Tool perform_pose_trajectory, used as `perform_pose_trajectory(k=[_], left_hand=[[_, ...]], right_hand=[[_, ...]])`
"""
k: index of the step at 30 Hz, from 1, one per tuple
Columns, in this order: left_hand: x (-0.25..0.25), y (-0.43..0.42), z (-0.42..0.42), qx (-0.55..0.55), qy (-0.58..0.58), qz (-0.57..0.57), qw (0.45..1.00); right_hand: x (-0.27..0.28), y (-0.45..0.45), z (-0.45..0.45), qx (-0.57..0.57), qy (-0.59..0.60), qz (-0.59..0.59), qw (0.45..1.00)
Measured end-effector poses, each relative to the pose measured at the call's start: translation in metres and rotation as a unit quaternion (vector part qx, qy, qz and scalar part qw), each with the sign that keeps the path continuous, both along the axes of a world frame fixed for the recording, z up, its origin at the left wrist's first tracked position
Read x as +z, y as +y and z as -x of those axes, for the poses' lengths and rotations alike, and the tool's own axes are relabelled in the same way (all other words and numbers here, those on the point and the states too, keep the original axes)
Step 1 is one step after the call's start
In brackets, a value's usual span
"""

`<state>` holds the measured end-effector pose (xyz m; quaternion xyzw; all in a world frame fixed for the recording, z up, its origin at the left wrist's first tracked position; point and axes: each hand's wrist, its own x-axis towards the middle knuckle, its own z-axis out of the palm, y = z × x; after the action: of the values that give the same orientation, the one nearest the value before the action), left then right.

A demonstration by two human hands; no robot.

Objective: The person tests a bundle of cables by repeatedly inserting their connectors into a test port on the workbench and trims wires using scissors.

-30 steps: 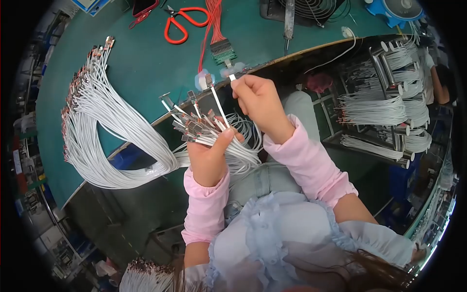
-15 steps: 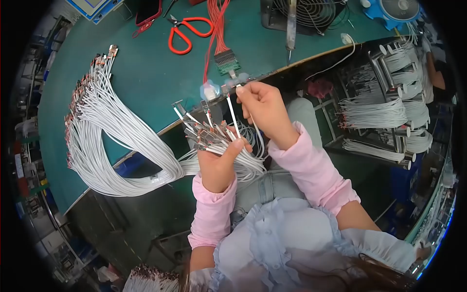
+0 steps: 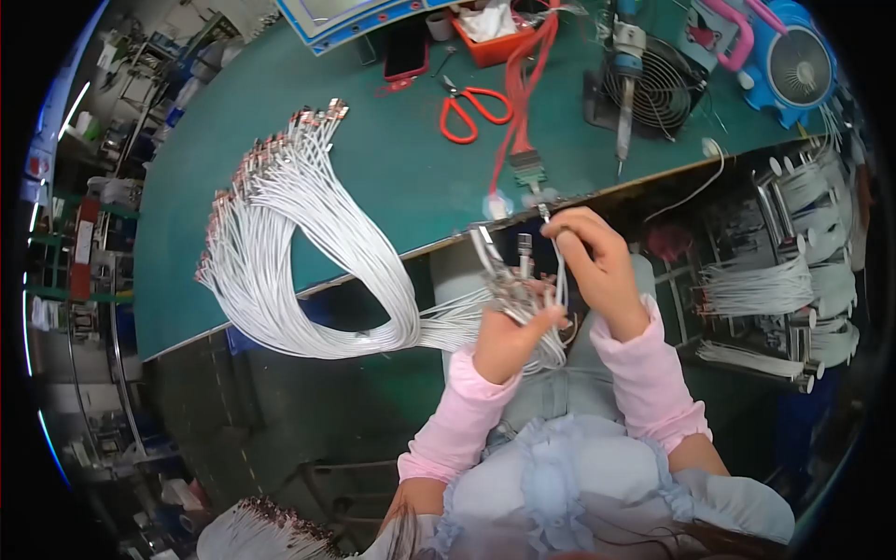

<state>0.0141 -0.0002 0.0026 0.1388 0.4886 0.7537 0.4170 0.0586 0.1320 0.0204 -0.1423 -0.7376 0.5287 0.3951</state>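
Left hand point(image 3: 509, 343) clasps likely light, bendy cables point(image 3: 523, 291); right hand point(image 3: 600, 266) pinches one at its plug point(image 3: 545, 214), probably the firmest hold.

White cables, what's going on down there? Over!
Left hand gripping cable bunch. Right hand pinching one cable near green board. Scissors lie clear of both hands.

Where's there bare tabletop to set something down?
Widest: the green tabletop between the white cable bundle and the red-handled scissors. Smaller: the strip between the red wires and the fan. Crowded: the table edge around the green connector board and right hand; the left hand is full of cable ends.
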Motion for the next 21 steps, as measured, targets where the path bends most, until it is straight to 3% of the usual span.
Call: perform_pose_trajectory(k=[2,8,11,14,17,19,21], left_hand=[[-0.001,0.002,-0.001,-0.055,-0.008,0.022,0.998],[-0.007,0.004,0.001,-0.025,0.005,0.024,0.999],[-0.011,0.005,0.001,-0.021,0.028,0.031,0.999],[-0.013,0.010,0.009,0.133,-0.058,-0.028,0.989],[-0.015,-0.001,0.024,0.136,-0.142,-0.055,0.979],[-0.016,-0.001,0.023,0.138,-0.174,-0.056,0.973],[-0.013,0.002,0.027,0.130,-0.174,-0.071,0.974]], right_hand=[[0.002,0.000,-0.003,0.005,-0.003,0.030,1.000],[-0.012,0.001,-0.010,0.006,-0.049,0.160,0.986],[-0.016,0.003,-0.007,-0.040,-0.066,0.145,0.986],[-0.025,0.012,0.002,-0.075,-0.102,0.143,0.982],[-0.041,0.013,0.020,-0.085,-0.078,0.169,0.979],[-0.033,0.005,0.029,-0.049,-0.077,0.301,0.949],[-0.028,0.006,0.027,-0.058,-0.101,0.308,0.944]])
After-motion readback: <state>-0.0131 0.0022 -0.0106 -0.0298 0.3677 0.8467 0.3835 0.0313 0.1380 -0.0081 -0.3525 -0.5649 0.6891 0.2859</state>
